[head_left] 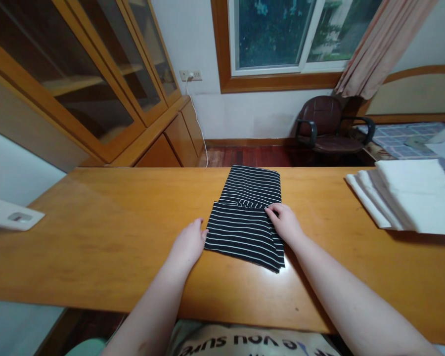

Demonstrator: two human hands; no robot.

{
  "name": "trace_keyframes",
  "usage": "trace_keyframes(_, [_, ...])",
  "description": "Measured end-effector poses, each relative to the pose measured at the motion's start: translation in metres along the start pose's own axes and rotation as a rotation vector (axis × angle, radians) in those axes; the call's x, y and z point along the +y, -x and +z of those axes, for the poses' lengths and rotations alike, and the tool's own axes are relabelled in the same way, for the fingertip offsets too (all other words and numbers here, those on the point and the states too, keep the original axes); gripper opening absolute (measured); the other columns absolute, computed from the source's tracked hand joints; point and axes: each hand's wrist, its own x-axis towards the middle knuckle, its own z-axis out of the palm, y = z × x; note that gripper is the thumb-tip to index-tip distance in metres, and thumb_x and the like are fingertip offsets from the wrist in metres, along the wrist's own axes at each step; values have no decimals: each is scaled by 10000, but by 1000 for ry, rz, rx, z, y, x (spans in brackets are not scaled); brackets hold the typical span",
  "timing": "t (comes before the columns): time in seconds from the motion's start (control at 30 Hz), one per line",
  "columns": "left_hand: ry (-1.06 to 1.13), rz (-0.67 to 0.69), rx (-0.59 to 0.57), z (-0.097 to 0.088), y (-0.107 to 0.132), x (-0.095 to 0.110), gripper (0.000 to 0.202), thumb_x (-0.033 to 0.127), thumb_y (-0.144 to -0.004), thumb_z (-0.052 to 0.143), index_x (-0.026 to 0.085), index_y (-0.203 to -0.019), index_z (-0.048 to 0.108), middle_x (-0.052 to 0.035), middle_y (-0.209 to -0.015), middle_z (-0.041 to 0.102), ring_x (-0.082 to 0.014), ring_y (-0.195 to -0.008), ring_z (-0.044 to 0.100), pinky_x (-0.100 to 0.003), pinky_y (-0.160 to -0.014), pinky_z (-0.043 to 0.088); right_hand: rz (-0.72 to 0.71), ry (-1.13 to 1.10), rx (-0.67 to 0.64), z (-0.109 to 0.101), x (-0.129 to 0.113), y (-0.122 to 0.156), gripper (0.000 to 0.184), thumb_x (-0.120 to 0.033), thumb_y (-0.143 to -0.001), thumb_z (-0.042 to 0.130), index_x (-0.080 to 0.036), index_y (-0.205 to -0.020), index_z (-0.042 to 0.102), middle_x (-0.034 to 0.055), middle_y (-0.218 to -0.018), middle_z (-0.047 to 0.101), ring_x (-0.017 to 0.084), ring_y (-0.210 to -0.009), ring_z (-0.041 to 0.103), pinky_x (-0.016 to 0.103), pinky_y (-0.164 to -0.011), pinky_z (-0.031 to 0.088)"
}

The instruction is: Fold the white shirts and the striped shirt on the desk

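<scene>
A black cloth with thin white stripes (241, 227) lies folded on the wooden table in front of me. Its near part is folded up over the longer far part, and a bunched strip with slanted stripes shows along the fold's upper edge. My right hand (286, 225) pinches the upper right corner of that folded part between thumb and fingers. At the cloth's left edge rests my left hand (188, 243), thumb and forefinger apart, the thumb touching the edge. The other fingers of the left hand are mostly hidden.
Folded white cloths (411, 198) are stacked at the table's right. A white slotted plastic piece (15, 213) juts in at the left. Beyond the wooden table (133, 217) stand a glass-doored cabinet (141, 123), a brown armchair (324, 123) and a bed (400, 138).
</scene>
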Motion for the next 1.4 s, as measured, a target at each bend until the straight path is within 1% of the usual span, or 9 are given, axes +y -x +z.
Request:
trace_keyframes(0.17, [-81, 430, 5, -13, -9, 48, 481, 389, -895, 453, 219, -1345, 465, -112, -1319, 540, -280, -1185, 507, -416, -973, 397, 131, -160, 153, -8, 4, 0, 338, -400, -904, 404, -185, -1028, 634, 94, -1059, 661, 231, -1009, 588, 416, -913, 442])
trace_keyframes(0.27, [-122, 713, -129, 4, -15, 72, 557, 514, -860, 485, 314, -1376, 422, -70, -1468, 377, -310, -1327, 354, -485, -1051, 306, -32, -67, 168, -12, -3, 5, 374, -383, -913, 409, -174, -1166, 588, 120, -1226, 597, 235, -1154, 525, 438, -1000, 393])
trace_keyframes(0.4, [-139, 888, -126, 36, -19, 87, 576, 544, -876, 437, 274, -1383, 416, -82, -1505, 300, -285, -1395, 216, -510, -1116, 167, -346, 130, -95, -7, -20, 16, 439, -379, -923, 414, -200, -1315, 500, 88, -1421, 441, 218, -1332, 354, 440, -1091, 294])
trace_keyframes(0.53, [-124, 925, -91, 48, -20, 84, 539, 542, -885, 423, 248, -1332, 484, -78, -1489, 338, -248, -1399, 214, -477, -1140, 118, -394, 301, -344, 5, -26, 20, 533, -453, -924, 399, -220, -1403, 405, 58, -1467, 372, 224, -1378, 271, 477, -1126, 207])
trace_keyframes(0.73, [-118, 768, -93, 44, -37, 67, 637, 594, -890, 354, 294, -1447, 288, -39, -1527, 245, -243, -1414, 162, -481, -1137, 131, -271, 390, -384, 8, -17, 15, 582, -494, -919, 377, -235, -1438, 344, 43, -1494, 312, 235, -1397, 214, 492, -1126, 192])
trace_keyframes(1.0, [-61, 437, -116, 25, -68, 33, 654, 576, -878, 389, 302, -1457, 253, -76, -1545, 168, -312, -1410, 146, -567, -1093, 139, -207, 315, -289, 1, -4, 11, 552, -496, -901, 420, -239, -1390, 429, 91, -1468, 368, 275, -1354, 314, 510, -1085, 266])
trace_keyframes(1.2, [43, 135, 93, 8, -73, 27, 543, 498, -834, 496, 159, -1258, 523, -146, -1175, 624, -293, -1098, 556, -393, -906, 417, 28, 303, -39, -15, -3, 2, 475, -523, -822, 529, -164, -1114, 633, 151, -1053, 656, 297, -978, 591, 453, -851, 454])
trace_keyframes(1.3, [114, 30, 20, 2, -69, 30, 368, 476, -819, 517, 189, -1016, 636, -89, -897, 684, -252, -835, 628, -328, -712, 454, 37, 273, -77, -19, -6, 1, 360, -535, -776, 572, -190, -836, 656, 105, -844, 657, 251, -794, 597, 386, -717, 466])
trace_keyframes(1.4, [185, 130, 10, 0, -66, 33, 205, 383, -820, 535, 210, -844, 643, -47, -808, 656, -209, -752, 609, -299, -679, 444, -34, 228, -121, -19, -13, 3, 248, -449, -781, 572, -206, -746, 601, 65, -785, 631, 222, -765, 579, 343, -687, 447])
